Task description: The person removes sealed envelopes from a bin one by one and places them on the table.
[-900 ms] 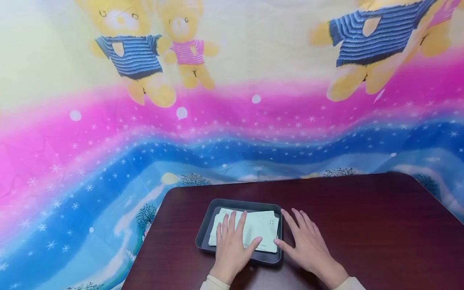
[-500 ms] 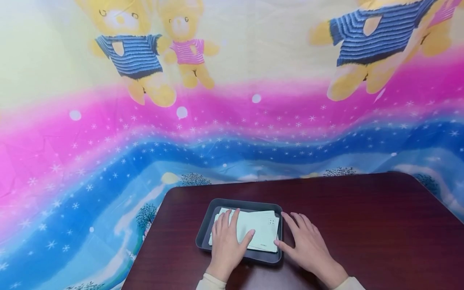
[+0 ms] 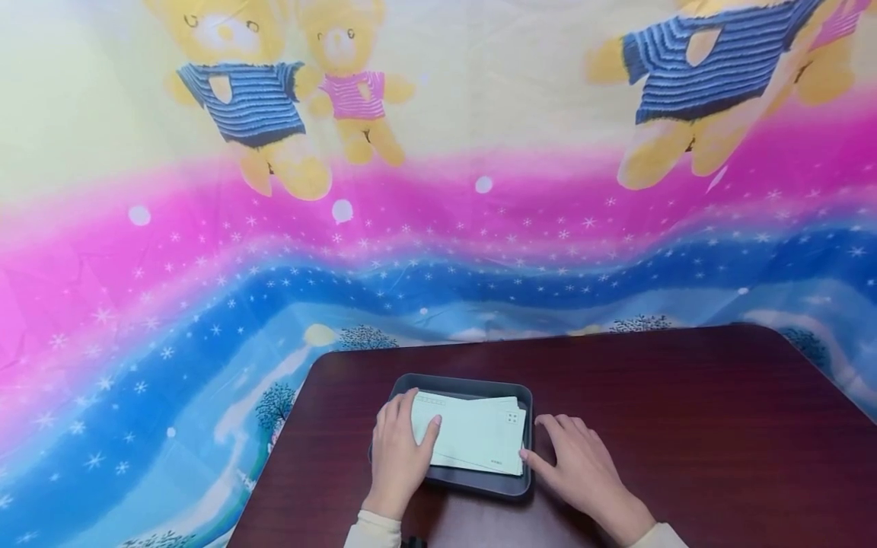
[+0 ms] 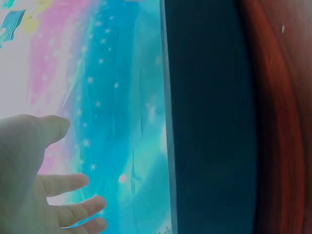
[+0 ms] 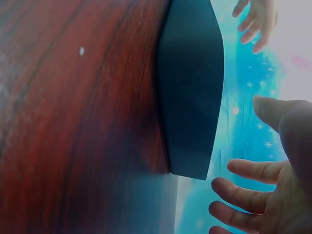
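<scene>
A dark grey tray (image 3: 479,482) on the table holds a stack of pale green envelopes (image 3: 473,434). My left hand (image 3: 399,457) is over the tray's left side, fingers extended and thumb over the envelopes' left part; contact cannot be told. At the tray's right edge is my right hand (image 3: 585,468), fingers spread and slightly bent, thumb tip near the envelopes' lower right corner. In the left wrist view the left hand (image 4: 48,180) shows above the tray wall (image 4: 212,117). The right wrist view has the right hand (image 5: 273,180) beside the tray wall (image 5: 192,92), gripping nothing.
The dark red-brown table (image 3: 685,411) extends right of the tray and behind it. Beyond its back edge hangs a printed cloth (image 3: 438,228) with bears and snowflakes. A small dark object (image 3: 414,542) shows by the left sleeve at the bottom edge.
My left hand has moved left across the envelopes to the tray's left side, uncovering more of the top one. My right hand has stayed beside the tray, its fingers a little more bent.
</scene>
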Tool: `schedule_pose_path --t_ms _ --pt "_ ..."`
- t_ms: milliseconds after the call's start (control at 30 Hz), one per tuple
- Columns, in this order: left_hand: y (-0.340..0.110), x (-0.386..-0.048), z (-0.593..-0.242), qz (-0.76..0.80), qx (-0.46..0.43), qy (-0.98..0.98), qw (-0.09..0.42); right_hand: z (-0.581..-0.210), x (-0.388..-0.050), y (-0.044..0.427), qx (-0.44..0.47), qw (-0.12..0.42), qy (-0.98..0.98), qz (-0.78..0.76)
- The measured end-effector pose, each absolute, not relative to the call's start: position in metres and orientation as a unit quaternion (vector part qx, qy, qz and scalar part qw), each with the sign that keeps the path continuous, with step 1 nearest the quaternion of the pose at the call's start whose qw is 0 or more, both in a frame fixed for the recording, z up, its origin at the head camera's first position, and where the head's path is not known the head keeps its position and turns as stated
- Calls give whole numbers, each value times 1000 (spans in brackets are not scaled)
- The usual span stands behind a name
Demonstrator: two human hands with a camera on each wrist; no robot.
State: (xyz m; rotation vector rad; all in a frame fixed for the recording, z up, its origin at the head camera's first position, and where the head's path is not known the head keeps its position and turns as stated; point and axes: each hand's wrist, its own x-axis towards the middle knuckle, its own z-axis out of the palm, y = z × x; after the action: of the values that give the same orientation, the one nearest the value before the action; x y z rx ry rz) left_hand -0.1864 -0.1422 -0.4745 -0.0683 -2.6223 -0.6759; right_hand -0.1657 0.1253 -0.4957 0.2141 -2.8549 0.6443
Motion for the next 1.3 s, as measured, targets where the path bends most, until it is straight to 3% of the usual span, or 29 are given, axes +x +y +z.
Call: schedule_pose_path --t_ms 367,1033,1300 --pt "-165 -190 -472 -250 1 -942 225 -497 -166 120 70 77 -970 219" --pt "-186 -194 -490 -231 26 -960 154 -503 -160 114 87 88 -970 207" --pt "-192 -195 -491 -226 20 -961 159 -505 -161 112 93 98 -971 197"
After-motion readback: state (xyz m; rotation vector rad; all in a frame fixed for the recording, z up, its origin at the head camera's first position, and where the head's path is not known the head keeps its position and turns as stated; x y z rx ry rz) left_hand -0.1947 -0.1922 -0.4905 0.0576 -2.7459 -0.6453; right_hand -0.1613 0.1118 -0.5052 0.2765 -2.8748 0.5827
